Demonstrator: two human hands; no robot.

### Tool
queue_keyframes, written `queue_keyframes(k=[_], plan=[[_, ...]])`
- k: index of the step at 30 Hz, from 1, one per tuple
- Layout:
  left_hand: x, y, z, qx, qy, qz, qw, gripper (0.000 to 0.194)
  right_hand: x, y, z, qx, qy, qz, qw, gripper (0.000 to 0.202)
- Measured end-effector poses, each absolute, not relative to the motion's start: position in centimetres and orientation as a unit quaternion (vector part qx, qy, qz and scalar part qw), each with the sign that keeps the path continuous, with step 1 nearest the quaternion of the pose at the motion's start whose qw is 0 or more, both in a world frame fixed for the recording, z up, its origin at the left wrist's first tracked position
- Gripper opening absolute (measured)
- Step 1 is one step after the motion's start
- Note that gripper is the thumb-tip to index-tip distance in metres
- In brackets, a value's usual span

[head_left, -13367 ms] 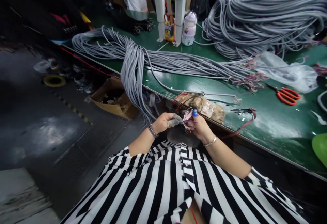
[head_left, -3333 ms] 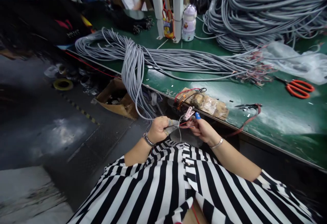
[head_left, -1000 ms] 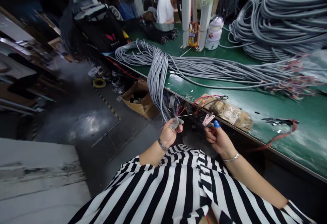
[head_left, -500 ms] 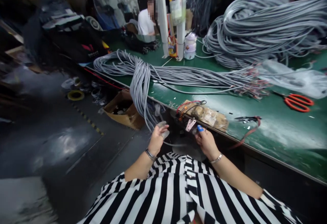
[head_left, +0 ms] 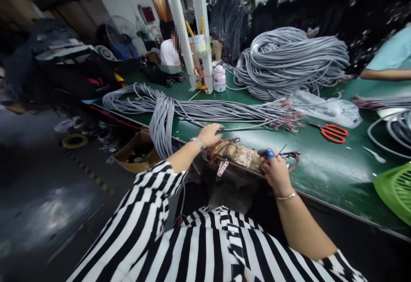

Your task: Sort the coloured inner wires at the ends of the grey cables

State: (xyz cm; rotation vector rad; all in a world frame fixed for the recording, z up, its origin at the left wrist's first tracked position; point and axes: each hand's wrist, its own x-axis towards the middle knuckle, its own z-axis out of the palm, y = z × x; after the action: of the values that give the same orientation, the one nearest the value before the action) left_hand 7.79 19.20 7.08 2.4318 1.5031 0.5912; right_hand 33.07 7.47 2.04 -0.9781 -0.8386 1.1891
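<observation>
left hand [head_left: 210, 134] on grey cables [head_left: 205, 112]; scissors [head_left: 332, 132], bag [head_left: 327, 108] beyond.

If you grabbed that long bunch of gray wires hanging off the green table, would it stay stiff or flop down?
It would probably flop: the gray wire bundle already bends over the edge of the table and sags toward the floor. It likely feels heavy, since many strands lie together. The left hand reaches toward it; pulling one strand might drag the others along.
</observation>
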Motion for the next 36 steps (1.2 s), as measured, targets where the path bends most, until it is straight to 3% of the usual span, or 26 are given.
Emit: queue_keyframes(k=[3, 8, 12, 18, 24, 28, 31, 36], plan=[[9.8, 21.9, 7.4, 0.831, 0.534, 0.106, 0.11, 0.045, 33.2, 7.5, 2.1, -0.402, -0.339, 0.57, 0.631, 0.04], [10.4, 22.3, 9.1, 0.839, 0.537, 0.023, 0.087, 0.031, 33.3, 7.1, 2.4, -0.396, -0.355, 0.582, 0.616, 0.038], [10.2, 18.8, 12.6, 0.869, 0.47, 0.123, 0.094, 0.021, 33.3, 7.1, 2.6, -0.4, -0.351, 0.585, 0.612, 0.037], [11.9, 8.7, 14.8, 0.902, 0.26, 0.28, 0.199, 0.014, 33.4, 6.8, 1.9, -0.407, -0.348, 0.562, 0.63, 0.036], [10.3, -0.1, 11.4, 0.849, 0.238, 0.281, 0.379, 0.017, 33.3, 5.4, 0.7, -0.432, -0.422, 0.489, 0.63, 0.024], [6.1, -3.4, 6.6, 0.67, 0.374, 0.349, 0.538, 0.029, 33.0, 3.8, 1.0, -0.429, -0.498, 0.458, 0.599, 0.02], [3.1, -5.2, 2.9, 0.523, 0.493, 0.395, 0.573, 0.038, 31.5, 2.1, 1.2, -0.421, -0.549, 0.502, 0.519, 0.02], [0.4, -6.3, 0.1, 0.419, 0.541, 0.456, 0.57, 0.045, 26.3, -0.2, 0.5, -0.366, -0.585, 0.631, 0.356, 0.022]])
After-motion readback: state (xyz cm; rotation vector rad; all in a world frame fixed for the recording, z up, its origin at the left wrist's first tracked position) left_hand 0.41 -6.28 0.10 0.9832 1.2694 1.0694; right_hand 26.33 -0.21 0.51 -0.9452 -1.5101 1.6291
